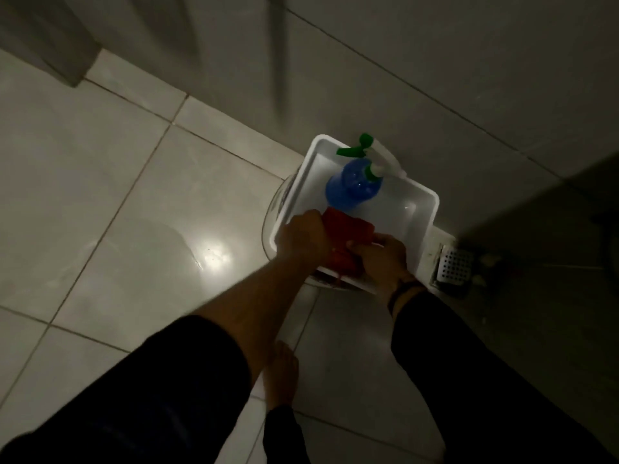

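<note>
A white plastic tub [423,209] sits on top of a pale bucket on the tiled floor, close to the wall. Inside it stands a blue spray bottle [351,185] with a green and white trigger head. A red cloth [348,226] lies over the tub's near rim. My left hand [303,237] grips the cloth's left side. My right hand [383,256] pinches its right edge, thumb on top. The part of the cloth under my hands is hidden.
A metal floor drain grate [455,266] lies right of the tub beside a dark wall corner. Light-coloured glossy floor tiles [134,212] spread to the left, with a wet patch and a glare spot. My bare foot [281,373] stands below the tub.
</note>
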Demonstrator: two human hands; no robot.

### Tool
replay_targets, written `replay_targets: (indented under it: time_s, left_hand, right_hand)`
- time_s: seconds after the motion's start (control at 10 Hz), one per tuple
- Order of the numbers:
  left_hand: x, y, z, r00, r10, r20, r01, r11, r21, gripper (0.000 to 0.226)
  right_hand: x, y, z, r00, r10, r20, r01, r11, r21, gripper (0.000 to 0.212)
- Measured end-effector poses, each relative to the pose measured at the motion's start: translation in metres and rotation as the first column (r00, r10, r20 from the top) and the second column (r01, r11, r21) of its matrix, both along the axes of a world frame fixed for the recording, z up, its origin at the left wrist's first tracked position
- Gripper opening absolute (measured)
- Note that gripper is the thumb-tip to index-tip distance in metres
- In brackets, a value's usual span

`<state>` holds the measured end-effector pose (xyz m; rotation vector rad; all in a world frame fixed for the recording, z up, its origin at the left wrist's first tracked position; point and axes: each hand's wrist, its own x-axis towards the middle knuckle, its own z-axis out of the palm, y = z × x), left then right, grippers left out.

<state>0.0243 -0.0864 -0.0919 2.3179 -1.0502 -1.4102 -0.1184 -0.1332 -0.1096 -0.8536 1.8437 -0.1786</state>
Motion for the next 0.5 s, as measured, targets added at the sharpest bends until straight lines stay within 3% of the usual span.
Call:
replay_targets:
  time_s: [0.1,0.3,0.4,0.5]
  left_hand:
    - [-0.009,-0.013,-0.017,0.995,-0.032,0.091,0.029,0.999,0.038,0.036]
    - [-0.029,-0.029,-0.030,0.969,0.016,0.248,-0.023,0.999,0.023,0.056]
    - [-0.030,-0.032,-0.016,0.958,0.002,0.285,0.003,1.000,-0.017,0.071]
    - [-0.030,-0.008,0.002,0.941,0.005,0.337,0.020,0.997,-0.070,0.068]
  right_hand:
    - [-0.005,-0.011,-0.018,1.000,0.009,-0.027,-0.008,1.000,0.029,0.053]
    - [-0.006,-0.022,-0.041,0.951,0.183,-0.249,-0.197,0.980,-0.029,0.074]
    - [0.005,-0.022,-0.027,0.940,0.172,-0.294,-0.205,0.975,-0.086,0.084]
    - [0.014,-0.008,-0.010,0.942,0.135,-0.309,-0.194,0.967,-0.168,0.082]
